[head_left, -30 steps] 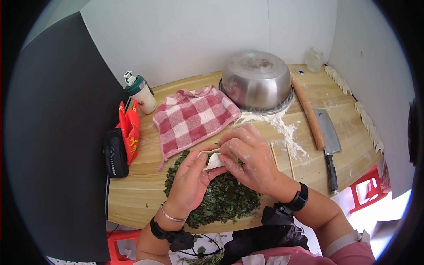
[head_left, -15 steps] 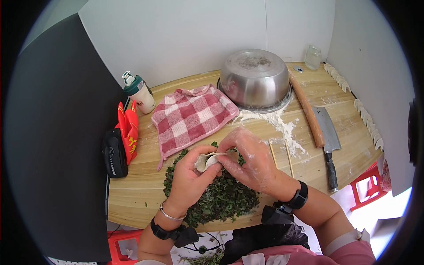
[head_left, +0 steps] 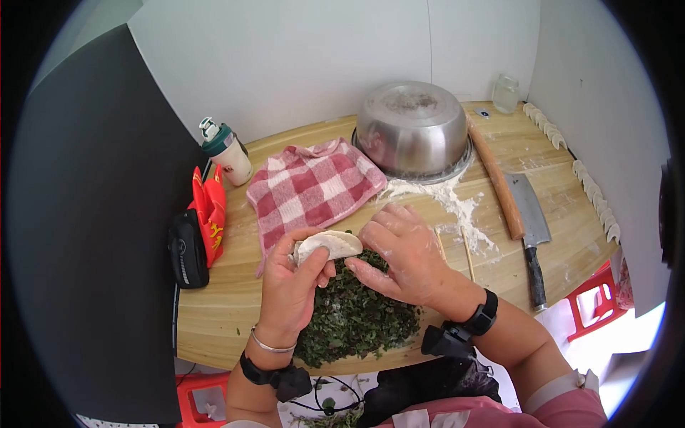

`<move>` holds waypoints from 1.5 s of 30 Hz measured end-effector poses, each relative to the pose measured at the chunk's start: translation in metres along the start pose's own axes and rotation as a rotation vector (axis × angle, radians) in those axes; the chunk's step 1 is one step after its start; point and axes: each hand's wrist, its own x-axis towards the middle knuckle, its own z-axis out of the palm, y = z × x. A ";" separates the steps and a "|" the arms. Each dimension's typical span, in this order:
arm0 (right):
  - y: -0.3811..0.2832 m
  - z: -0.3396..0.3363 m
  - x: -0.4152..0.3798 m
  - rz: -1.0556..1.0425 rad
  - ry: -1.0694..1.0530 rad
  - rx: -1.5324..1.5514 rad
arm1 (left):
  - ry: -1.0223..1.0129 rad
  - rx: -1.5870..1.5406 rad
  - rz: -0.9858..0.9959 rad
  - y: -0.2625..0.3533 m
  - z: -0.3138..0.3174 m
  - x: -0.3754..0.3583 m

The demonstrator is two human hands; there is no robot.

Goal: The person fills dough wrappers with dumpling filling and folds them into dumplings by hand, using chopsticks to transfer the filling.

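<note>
A folded half-moon dumpling (head_left: 334, 246), pale and floury, is held between the thumb and fingers of my left hand (head_left: 294, 278). Just to its right is my right hand (head_left: 405, 258), dusted with flour, its thumb and fingers apart and nothing between them. Beneath both hands lies a heap of chopped dark green leaves (head_left: 360, 314) on the wooden table (head_left: 221, 314). My left hand partly covers the left side of the heap.
Behind are a checked cloth (head_left: 314, 185), an upturned metal bowl (head_left: 412, 128) and spilled flour (head_left: 457, 203). To the right lie chopsticks (head_left: 467, 253), a rolling pin (head_left: 496, 175), a cleaver (head_left: 528, 214) and dumpling rows (head_left: 596, 196). A bottle (head_left: 228, 153) stands back left.
The dumpling's edges, pinched by both hands before, now lie together in a half-moon. My right hand has let go of it, and my left hand has moved slightly left with it.
</note>
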 end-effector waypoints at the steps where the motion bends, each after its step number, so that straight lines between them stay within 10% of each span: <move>1: 0.000 0.001 0.000 -0.036 0.020 -0.061 | 0.001 0.000 -0.002 0.000 0.000 0.000; 45: 0.008 0.013 -0.007 -0.071 -0.089 -0.053 | 0.012 0.356 0.071 0.001 0.003 -0.004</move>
